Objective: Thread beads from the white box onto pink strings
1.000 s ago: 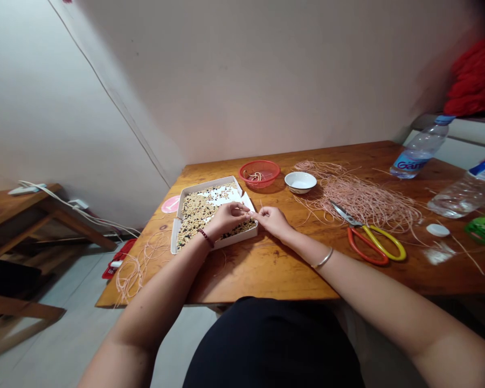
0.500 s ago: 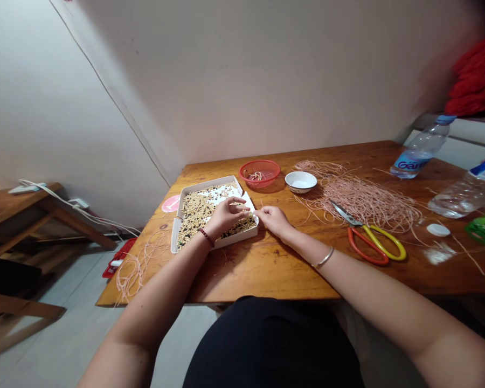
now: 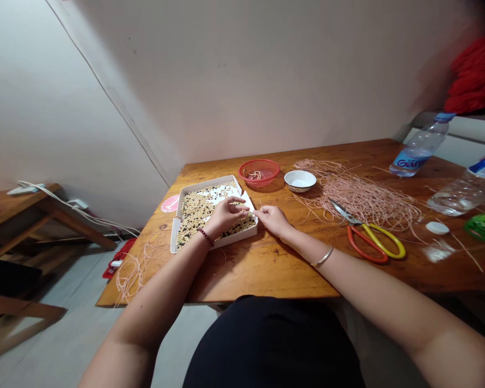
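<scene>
A shallow white box (image 3: 175,237) holds many small beads (image 3: 198,207), mostly cream with dark ones among them. Over its right part hovers my left hand (image 3: 225,214), fingers curled and tips drawn together; what lies between them is too small to make out. Just off the box's right corner, my right hand (image 3: 274,220) pinches a thin pink cord (image 3: 261,202), of which a short end sticks up above the fingers. The fingertips of both hands are close together.
Behind the box are a red basket (image 3: 259,173) and a white bowl (image 3: 300,181). A heap of pink cord (image 3: 367,200), scissors (image 3: 367,234), a bottle (image 3: 420,148) and a white cap (image 3: 437,228) lie rightward. More loose cord (image 3: 135,269) lies at the left edge.
Both hands hold nearly the same pose and place. The whole view has shifted very slightly; no object has visibly moved on the table.
</scene>
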Demonstrator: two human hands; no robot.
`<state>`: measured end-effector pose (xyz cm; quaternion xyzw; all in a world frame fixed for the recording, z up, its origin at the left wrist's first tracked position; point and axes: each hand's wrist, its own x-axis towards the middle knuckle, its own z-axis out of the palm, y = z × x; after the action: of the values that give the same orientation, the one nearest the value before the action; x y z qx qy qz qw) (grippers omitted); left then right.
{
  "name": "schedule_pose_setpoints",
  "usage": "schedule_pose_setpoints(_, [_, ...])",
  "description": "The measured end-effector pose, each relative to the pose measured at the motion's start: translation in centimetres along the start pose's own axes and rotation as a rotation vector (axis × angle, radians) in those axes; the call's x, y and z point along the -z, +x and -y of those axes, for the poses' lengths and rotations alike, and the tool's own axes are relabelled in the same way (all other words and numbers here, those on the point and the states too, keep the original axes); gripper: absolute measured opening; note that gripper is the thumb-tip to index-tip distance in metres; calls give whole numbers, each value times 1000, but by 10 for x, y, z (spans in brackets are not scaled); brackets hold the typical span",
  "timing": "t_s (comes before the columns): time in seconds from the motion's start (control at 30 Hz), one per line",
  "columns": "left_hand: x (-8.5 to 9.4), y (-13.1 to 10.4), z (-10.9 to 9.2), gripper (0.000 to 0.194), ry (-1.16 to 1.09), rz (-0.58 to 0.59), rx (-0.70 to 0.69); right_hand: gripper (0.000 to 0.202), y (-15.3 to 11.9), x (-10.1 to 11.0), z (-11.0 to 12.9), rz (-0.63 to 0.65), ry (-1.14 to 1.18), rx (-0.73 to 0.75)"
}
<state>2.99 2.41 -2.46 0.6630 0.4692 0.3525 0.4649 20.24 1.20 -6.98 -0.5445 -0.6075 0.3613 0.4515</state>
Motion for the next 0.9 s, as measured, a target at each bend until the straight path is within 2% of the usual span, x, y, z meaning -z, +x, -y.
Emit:
schedule_pose_setpoints(0.33, [0, -1, 0, 50, 2, 55, -16, 36, 0, 0, 1, 46, 17, 11])
schedule_pose_setpoints(0.57, [-1, -2, -2, 53, 12, 101, -17, 43, -1, 0, 1, 62, 33, 31])
schedule_pose_setpoints(0.9, [-1, -4, -3, 54, 82, 58, 8, 33, 0, 0, -2, -18, -2, 13])
